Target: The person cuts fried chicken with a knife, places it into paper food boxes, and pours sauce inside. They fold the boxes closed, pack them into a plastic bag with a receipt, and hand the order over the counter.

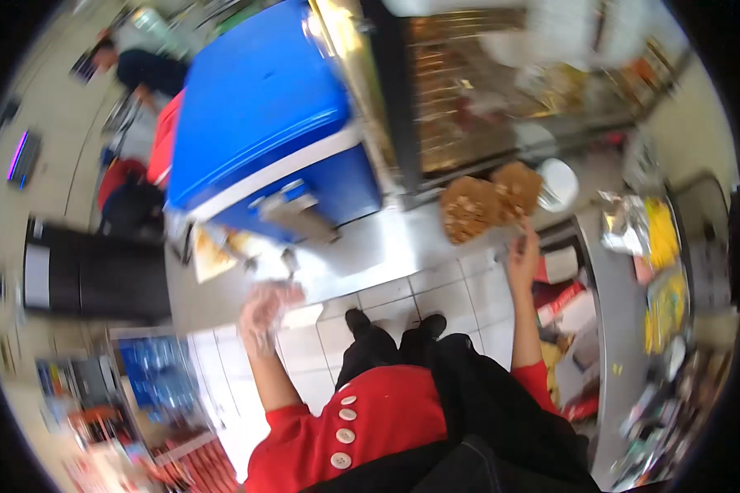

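My right hand (524, 256) is at the near edge of a brown food piece or paper tray (514, 191) topped with light chunks. Its fingertips meet that edge and look closed on it, though blur softens the detail. A second brown piece with similar topping (469, 210) lies beside it on the metal counter. My left hand (271, 308), in a clear plastic glove, hovers at the counter's front edge, below the blue cooler. Motion smears its fingers, and I cannot make out anything in them.
A large blue cooler (259, 107) with a white rim stands on the metal counter (403, 242). Behind the brown pieces is a glass display case (469, 107). A white round container (557, 185) sits at right. Stocked shelves (563, 329) are below. Another person (148, 72) is at far left.
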Available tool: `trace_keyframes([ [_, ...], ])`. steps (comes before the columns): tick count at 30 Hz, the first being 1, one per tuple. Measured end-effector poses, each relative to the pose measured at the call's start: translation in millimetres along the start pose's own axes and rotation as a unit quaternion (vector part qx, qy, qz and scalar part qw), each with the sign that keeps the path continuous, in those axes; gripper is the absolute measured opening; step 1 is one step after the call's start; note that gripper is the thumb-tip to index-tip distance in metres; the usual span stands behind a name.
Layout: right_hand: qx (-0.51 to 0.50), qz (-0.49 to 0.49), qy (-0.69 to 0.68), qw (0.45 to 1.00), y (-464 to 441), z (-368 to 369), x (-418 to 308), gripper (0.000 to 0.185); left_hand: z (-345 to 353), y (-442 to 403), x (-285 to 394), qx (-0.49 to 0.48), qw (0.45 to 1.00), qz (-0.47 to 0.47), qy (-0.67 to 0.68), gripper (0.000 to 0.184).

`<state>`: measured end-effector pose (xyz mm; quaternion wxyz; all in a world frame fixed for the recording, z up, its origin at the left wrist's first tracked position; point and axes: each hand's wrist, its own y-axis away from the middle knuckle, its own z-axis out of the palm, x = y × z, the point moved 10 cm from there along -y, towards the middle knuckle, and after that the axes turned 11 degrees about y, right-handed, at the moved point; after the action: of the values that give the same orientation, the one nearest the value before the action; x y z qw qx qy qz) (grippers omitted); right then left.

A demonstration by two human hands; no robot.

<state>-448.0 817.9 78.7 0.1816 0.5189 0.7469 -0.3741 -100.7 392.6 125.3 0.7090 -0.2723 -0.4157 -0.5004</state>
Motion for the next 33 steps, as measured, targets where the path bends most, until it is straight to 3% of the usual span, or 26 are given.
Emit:
trace_keyframes([
  [2, 0.025, 0.026, -0.067, 0.997, 11, 20, 37, 0.05, -52, 11, 37, 0.112, 0.992, 0.041, 0.031, 0.046],
  [3, 0.037, 0.022, -0.072, 0.996, 18, 22, 35, 0.05, -99, 20, 48, 0.253, 0.964, 0.069, 0.041, 0.046],
  [4, 0.053, 0.023, -0.074, 0.996, 27, 21, 30, 0.05, -143, 42, 59, 0.415, 0.901, 0.113, 0.053, 0.043],
  [5, 0.056, 0.021, -0.052, 0.997, 38, 20, 22, 0.049, -180, 72, 61, 0.583, 0.797, 0.144, 0.063, 0.04],
  [6, 0.064, 0.022, -0.027, 0.997, 49, 18, 15, 0.048, -203, 81, 84, 0.621, 0.752, 0.117, -0.188, 0.039],
  [7, 0.048, 0.027, -0.007, 0.998, 60, 22, 12, 0.049, -220, 91, 104, 0.665, 0.618, 0.064, -0.415, 0.038],
  [8, 0.039, 0.034, 0.014, 0.999, 71, 28, 10, 0.05, -204, 75, 115, 0.645, 0.616, 0.038, -0.45, 0.036],
  [10, 0.026, 0.022, 0.069, 0.997, 93, 40, 5, 0.049, -236, 37, 107, 0.542, 0.643, 0.206, -0.5, 0.035],
  [11, 0.021, 0.0, 0.103, 0.994, 104, 48, 2, 0.047, -228, 7, 111, 0.461, 0.666, 0.197, -0.552, 0.036],
  [14, -0.009, -0.032, 0.193, 0.981, 131, 66, -37, 0.042, -242, -55, 115, 0.322, 0.614, 0.225, -0.685, 0.033],
  [17, -0.043, -0.025, 0.211, 0.976, 146, 89, -82, 0.041, -259, -84, 133, 0.286, 0.625, -0.04, -0.725, 0.031],
  [20, -0.053, -0.052, 0.215, 0.974, 160, 103, -108, 0.041, -296, -115, 108, 0.13, 0.599, -0.112, -0.782, 0.026],
  [23, -0.053, -0.053, 0.211, 0.975, 173, 111, -121, 0.039, -315, -116, 115, 0.182, 0.663, -0.092, -0.72, 0.021],
  [26, -0.035, -0.083, 0.235, 0.968, 187, 120, -122, 0.039, -343, -126, 108, 0.205, 0.688, -0.069, -0.693, 0.017],
  [29, -0.054, -0.011, 0.216, 0.975, 196, 116, -153, 0.039, -338, -132, 104, 0.141, 0.628, -0.074, -0.762, 0.019],
  [33, -0.062, 0.059, 0.181, 0.98, 214, 113, -141, 0.037, -325, -133, 107, 0.122, 0.638, -0.089, -0.755, 0.02],
])
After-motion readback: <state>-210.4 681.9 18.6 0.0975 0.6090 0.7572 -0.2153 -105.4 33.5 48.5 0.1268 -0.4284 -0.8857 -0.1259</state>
